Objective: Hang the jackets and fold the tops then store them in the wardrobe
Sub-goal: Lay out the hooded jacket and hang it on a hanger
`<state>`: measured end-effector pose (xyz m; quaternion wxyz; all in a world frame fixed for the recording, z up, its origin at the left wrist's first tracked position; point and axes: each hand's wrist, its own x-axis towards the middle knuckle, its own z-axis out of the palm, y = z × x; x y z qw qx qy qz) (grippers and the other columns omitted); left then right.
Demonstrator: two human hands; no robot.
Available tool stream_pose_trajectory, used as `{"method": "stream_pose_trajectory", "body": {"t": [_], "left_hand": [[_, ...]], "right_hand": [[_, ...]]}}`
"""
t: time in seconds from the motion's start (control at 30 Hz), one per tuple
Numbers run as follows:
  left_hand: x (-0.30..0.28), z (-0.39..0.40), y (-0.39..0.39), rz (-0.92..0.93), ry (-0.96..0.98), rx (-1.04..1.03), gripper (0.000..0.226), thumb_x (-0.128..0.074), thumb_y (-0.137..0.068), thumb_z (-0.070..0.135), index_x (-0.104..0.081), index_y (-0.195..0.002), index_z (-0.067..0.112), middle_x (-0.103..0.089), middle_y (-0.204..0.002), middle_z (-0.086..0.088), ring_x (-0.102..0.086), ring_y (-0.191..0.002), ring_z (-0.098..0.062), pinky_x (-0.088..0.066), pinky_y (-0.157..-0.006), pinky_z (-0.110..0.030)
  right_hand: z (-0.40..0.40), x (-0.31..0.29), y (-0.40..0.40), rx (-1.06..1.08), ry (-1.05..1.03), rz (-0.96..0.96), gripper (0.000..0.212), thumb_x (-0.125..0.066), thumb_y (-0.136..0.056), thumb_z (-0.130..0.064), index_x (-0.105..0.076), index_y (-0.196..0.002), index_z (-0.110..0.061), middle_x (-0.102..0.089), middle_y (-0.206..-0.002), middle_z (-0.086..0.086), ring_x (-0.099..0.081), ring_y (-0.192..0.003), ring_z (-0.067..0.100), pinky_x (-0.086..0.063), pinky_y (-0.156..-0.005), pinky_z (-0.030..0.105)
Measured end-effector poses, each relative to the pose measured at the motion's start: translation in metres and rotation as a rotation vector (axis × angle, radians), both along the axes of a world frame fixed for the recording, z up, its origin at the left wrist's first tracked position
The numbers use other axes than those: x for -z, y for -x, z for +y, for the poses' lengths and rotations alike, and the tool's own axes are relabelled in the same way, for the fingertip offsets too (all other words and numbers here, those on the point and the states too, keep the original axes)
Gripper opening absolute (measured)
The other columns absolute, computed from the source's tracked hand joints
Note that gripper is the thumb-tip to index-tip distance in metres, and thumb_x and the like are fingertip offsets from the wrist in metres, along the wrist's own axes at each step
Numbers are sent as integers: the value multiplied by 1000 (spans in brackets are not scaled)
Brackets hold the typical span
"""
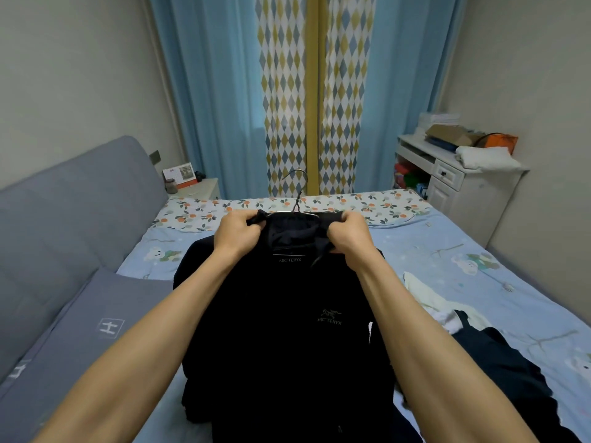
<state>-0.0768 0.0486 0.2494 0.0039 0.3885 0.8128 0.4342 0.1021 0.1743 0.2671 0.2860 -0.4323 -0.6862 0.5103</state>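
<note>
A black jacket (287, 330) with a small chest logo is held up over the bed (479, 251) in front of me. A metal wire hanger (297, 193) sits inside its collar, the hook sticking up above it. My left hand (238, 233) grips the left side of the collar. My right hand (347, 235) grips the right side. A white top (428, 302) and a dark garment (511, 378) lie crumpled on the bed to the right.
A grey padded headboard (64, 219) and grey pillow (96, 330) lie at left. A small nightstand (198, 187) stands at the far left corner, a white desk (463, 183) with boxes at the far right. Blue curtains (208, 91) hang behind.
</note>
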Motion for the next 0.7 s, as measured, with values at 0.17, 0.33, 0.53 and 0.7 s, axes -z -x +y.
{"method": "stream_pose_trajectory", "body": {"t": [0.17,0.33,0.53,0.7], "left_hand": [[-14,-1,13,15,-79,99,21,-66,-88,12,-77,-103,20,-76,-97,4,-68,-97,-17,-53,-92,-40],[-11,-2,21,63,-87,123,11,-70,-85,9,-78,-89,14,-74,-82,1,-67,-84,-19,-53,-84,-40],[-14,3,16,-27,-122,172,12,-69,-87,4,-79,-94,7,-76,-88,-4,-68,-87,-21,-51,-86,-32],[-16,0,14,-142,-30,203,17,-68,-84,21,-70,-73,8,-71,-74,-4,-65,-73,-21,-53,-75,-37]], "right_hand": [[-3,-13,-4,-266,-239,253,49,-38,-76,13,-69,-109,-4,-72,-103,7,-66,-97,19,-54,-84,26],[12,4,-6,-224,-616,-258,22,-37,-70,-9,-55,-83,-9,-46,-88,0,-40,-92,25,-31,-77,34],[31,27,-4,-199,-601,-317,17,-50,-94,-24,-57,-107,-15,-52,-110,6,-48,-103,25,-46,-84,40],[23,32,-3,-165,-526,-145,25,-52,-94,-15,-59,-74,-29,-68,-80,-1,-61,-79,21,-47,-65,35]]}}
